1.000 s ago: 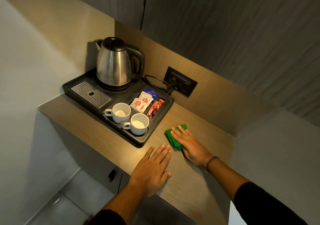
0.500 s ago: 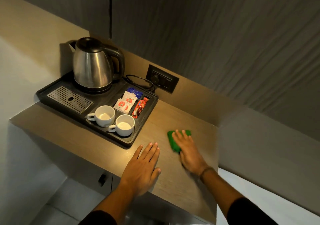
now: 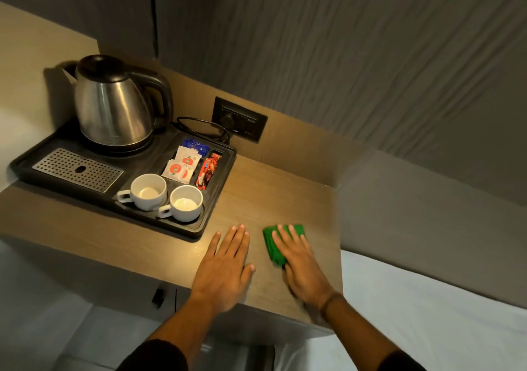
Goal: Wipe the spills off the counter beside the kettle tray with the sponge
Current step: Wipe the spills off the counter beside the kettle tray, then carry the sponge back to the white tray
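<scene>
This looks like a hotel room, at the little tea and coffee corner. A black tray [image 3: 219, 168] sits on a narrow wooden counter [image 3: 273, 193] and carries a steel kettle [image 3: 114, 105], two white cups [image 3: 148, 191], a metal drip grate [image 3: 77, 169] and compartments of tea bags [image 3: 182, 165] and sachets [image 3: 208, 169]. The kettle's cord [image 3: 199, 126] runs to a dark wall socket [image 3: 239, 119]. Grey cabinet fronts [image 3: 342, 42] hang overhead, and what seems to be white bedding [image 3: 427, 299] lies just beside the counter

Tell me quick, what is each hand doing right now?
Left hand: open, flat on the counter, holding nothing.
Right hand: open, pressing flat on the green sponge.
</scene>
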`<state>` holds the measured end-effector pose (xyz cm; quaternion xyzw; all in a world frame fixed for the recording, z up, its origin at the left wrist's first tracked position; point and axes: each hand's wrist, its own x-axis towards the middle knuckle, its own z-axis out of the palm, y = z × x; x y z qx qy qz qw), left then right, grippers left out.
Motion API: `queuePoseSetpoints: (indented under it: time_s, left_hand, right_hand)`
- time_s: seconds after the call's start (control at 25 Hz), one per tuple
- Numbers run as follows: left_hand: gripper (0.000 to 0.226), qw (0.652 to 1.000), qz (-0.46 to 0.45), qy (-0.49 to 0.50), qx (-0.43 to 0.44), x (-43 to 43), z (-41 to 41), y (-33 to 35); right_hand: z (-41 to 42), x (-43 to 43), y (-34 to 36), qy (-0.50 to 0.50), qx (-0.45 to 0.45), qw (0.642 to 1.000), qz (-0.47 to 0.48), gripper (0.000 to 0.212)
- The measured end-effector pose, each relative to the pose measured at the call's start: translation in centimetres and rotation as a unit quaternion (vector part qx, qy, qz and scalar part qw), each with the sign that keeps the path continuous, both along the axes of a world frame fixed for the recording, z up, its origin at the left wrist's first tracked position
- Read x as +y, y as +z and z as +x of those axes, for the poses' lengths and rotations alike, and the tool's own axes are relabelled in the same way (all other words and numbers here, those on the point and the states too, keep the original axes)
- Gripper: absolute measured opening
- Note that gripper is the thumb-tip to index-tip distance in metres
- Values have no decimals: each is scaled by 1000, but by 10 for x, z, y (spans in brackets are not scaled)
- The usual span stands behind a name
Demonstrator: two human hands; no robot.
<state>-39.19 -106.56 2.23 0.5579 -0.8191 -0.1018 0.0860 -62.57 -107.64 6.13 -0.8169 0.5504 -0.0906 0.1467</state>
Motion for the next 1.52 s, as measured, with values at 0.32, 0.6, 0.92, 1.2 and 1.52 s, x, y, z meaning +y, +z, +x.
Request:
queuePoseSetpoints:
  time_s: [0.32,0.6,0.92,1.2,1.52]
  left_hand:
    - [73,1000,7,-6,-9,-1,2,1]
    - [73,999,31,-19,-19,2,5,17]
    - [75,995,-2,91,-28,131,53,38]
    - [84,963,21,263,-59,341,114,18]
    - [83,872,73,482,-44,620,189,-3]
  right_hand:
    - [11,-3,9,-169,-14,985,-10,78]
    - [-31,80,-5,-109,33,993,-38,78]
    - [12,87,9,-135,33,989,-58,79]
    - [109,237,-24,67,26,992,-101,88]
    - [278,453,-56,292,-10,956,-31,86]
